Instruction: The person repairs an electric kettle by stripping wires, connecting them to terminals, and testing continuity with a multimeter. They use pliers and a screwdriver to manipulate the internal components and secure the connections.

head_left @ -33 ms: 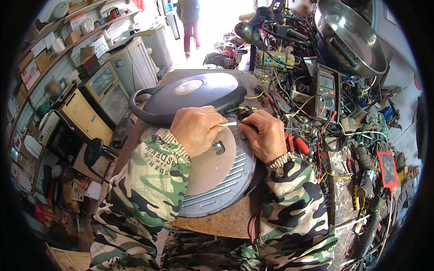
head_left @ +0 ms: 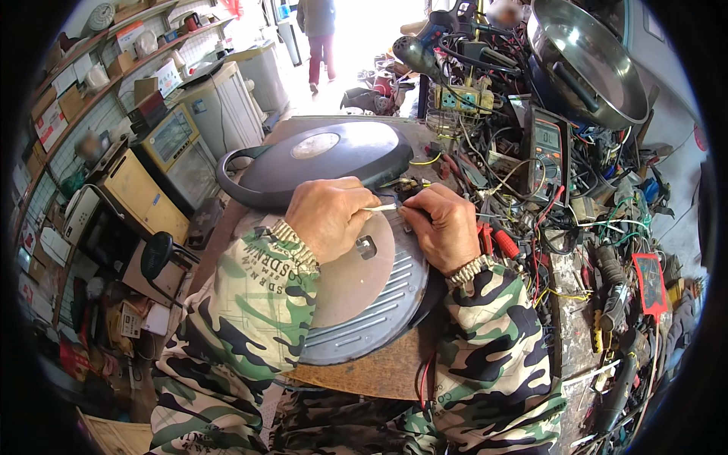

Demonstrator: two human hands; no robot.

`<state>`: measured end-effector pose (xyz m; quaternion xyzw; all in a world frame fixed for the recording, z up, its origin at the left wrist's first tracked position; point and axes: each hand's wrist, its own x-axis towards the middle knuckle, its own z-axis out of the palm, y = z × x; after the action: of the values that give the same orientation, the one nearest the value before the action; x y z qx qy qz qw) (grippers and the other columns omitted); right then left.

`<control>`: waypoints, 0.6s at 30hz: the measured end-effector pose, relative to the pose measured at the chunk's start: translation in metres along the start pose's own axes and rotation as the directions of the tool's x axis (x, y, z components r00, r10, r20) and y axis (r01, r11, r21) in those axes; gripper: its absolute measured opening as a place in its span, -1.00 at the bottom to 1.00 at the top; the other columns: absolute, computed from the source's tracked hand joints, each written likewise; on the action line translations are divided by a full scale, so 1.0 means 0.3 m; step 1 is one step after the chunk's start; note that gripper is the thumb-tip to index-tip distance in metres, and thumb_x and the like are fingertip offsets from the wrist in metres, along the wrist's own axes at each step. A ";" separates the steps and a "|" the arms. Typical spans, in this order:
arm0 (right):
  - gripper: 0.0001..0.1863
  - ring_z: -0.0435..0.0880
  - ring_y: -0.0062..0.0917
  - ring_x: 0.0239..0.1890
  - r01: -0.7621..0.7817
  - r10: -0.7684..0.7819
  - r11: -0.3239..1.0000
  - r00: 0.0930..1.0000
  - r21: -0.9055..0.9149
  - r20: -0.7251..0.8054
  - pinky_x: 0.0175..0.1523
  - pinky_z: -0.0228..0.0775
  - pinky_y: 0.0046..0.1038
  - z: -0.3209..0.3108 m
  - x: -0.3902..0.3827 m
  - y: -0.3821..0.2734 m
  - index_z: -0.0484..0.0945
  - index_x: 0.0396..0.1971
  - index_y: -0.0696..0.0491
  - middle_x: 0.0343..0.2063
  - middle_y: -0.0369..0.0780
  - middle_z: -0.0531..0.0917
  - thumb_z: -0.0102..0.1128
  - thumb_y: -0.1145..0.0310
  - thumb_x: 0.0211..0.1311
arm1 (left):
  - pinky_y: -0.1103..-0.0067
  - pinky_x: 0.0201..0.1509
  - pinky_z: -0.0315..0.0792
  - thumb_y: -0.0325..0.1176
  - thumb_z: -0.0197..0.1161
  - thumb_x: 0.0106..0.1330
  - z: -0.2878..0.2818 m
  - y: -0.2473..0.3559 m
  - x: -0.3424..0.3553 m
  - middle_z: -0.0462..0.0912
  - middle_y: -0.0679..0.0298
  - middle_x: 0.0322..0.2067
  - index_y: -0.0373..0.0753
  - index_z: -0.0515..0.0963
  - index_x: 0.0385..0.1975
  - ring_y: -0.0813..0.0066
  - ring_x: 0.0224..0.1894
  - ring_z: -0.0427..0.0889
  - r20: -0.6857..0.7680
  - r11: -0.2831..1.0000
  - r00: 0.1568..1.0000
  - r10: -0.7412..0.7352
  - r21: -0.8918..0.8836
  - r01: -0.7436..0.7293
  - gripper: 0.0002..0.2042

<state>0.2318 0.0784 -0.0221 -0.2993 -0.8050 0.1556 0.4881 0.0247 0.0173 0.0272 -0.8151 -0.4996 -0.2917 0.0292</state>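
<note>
My left hand [head_left: 327, 216] pinches one end of a thin white sleeve-like strip [head_left: 381, 207]. At the strip's other end, the fingers of my right hand [head_left: 441, 227] are closed together; the tips hide exactly how they grip it. Both hands hover over the far right part of a round grey ridged appliance base [head_left: 390, 303], like that of an electric griddle. A beige disc [head_left: 345, 284] with a small square hole lies on this base, partly under my left forearm. Just beyond my hands rests the dark rounded appliance half with a loop handle [head_left: 326, 155].
Tangled wires, tools and a multimeter [head_left: 547, 148] crowd the right side, with a steel pan [head_left: 599, 61] behind them. Red-handled pliers [head_left: 497, 239] lie close to my right hand. Shelves [head_left: 129, 68] and old appliances line the left. A person [head_left: 317, 38] stands far back.
</note>
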 end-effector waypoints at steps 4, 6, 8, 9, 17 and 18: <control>-0.90 0.64 -0.16 -0.34 0.016 -0.016 1.000 1.000 -0.026 -0.010 -0.24 0.48 -0.22 0.012 0.000 0.004 0.65 -0.43 0.12 -0.47 -0.15 0.61 0.42 0.50 0.07 | 0.39 -0.15 0.60 -0.50 0.37 0.21 -0.006 0.004 -0.002 0.70 0.06 -0.32 -0.31 0.71 -0.23 0.07 -0.27 0.74 0.047 0.993 0.994 -0.094 -0.066 0.097 -0.85; -0.89 0.63 -0.16 -0.35 0.036 -0.036 0.999 0.999 0.001 -0.024 -0.25 0.48 -0.22 0.029 0.001 0.004 0.64 -0.44 0.12 -0.47 -0.15 0.61 0.43 0.50 0.06 | 0.39 -0.14 0.60 -0.48 0.38 0.23 -0.015 0.003 -0.013 0.69 0.04 -0.31 -0.32 0.70 -0.21 0.07 -0.27 0.74 0.070 0.985 0.988 -0.141 -0.093 0.147 -0.84; -0.89 0.64 -0.16 -0.34 0.034 -0.035 0.999 0.999 -0.021 -0.030 -0.24 0.48 -0.22 0.014 0.001 0.000 0.65 -0.43 0.11 -0.47 -0.15 0.61 0.44 0.49 0.06 | 0.39 -0.14 0.59 -0.44 0.40 0.24 -0.011 0.005 -0.001 0.69 0.03 -0.31 -0.32 0.70 -0.19 0.08 -0.27 0.74 0.089 0.982 0.985 -0.145 -0.111 0.154 -0.82; -0.89 0.64 -0.16 -0.34 0.034 -0.034 0.999 0.999 -0.027 -0.032 -0.24 0.48 -0.22 0.009 0.000 0.001 0.65 -0.43 0.11 -0.46 -0.15 0.61 0.44 0.49 0.06 | 0.39 -0.14 0.59 -0.44 0.39 0.25 -0.006 0.005 0.004 0.69 0.03 -0.32 -0.32 0.70 -0.19 0.08 -0.27 0.73 0.090 0.984 0.989 -0.117 -0.123 0.128 -0.83; -0.90 0.69 -0.15 -0.33 -0.031 0.026 0.996 0.998 0.078 0.064 -0.21 0.52 -0.28 -0.071 0.026 0.053 0.68 -0.42 0.15 -0.44 -0.09 0.67 0.42 0.52 0.04 | 0.43 -0.21 0.58 -0.46 0.31 0.34 -0.006 -0.054 -0.025 0.72 0.09 -0.42 -0.32 0.72 -0.17 0.20 -0.35 0.74 -0.010 0.996 0.998 -0.063 -0.060 0.062 -0.85; -0.90 0.70 -0.14 -0.32 -0.105 0.101 0.991 0.994 0.082 0.045 -0.19 0.53 -0.28 -0.108 0.023 0.082 0.68 -0.42 0.16 -0.42 -0.09 0.68 0.42 0.52 0.04 | 0.45 -0.24 0.57 -0.45 0.30 0.35 -0.013 -0.046 -0.019 0.72 0.11 -0.43 -0.32 0.72 -0.16 0.27 -0.38 0.72 0.032 0.979 0.987 -0.158 -0.128 0.161 -0.85</control>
<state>0.2658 0.1004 -0.0152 -0.3164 -0.7910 0.2203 0.4750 0.0097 0.0183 0.0242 -0.7758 -0.5434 -0.3163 -0.0528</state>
